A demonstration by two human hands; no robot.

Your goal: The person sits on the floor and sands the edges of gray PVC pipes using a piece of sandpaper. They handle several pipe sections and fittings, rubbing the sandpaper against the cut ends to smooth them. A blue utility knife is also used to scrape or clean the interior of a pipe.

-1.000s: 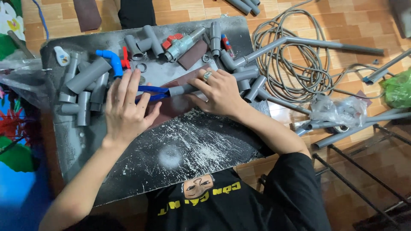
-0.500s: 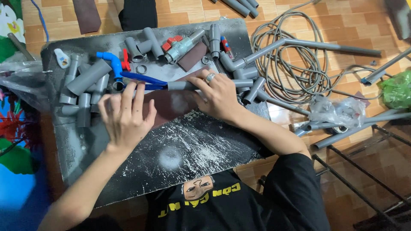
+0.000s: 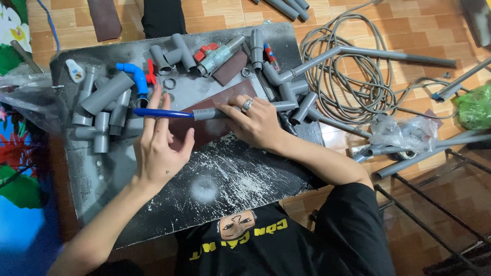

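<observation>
Blue rod worked at mid-frame on the bench [image 3: 215, 179]

Left hand [image 3: 161, 145] lay open, fingers flat across the blue rod [image 3: 163, 113]; right hand [image 3: 253, 122] pinched its grey sleeve [image 3: 209, 114] — sandpaper sheet [image 3: 215, 128] beneath.

A dark, scratched metal board [image 3: 102, 179] is lying on the tiled floor [image 3: 419, 30], carrying grey pipe fittings [image 3: 105, 94], a blue elbow [image 3: 134, 74], a red-handled valve [image 3: 215, 53] and brown sandpaper [image 3: 212, 120].
</observation>
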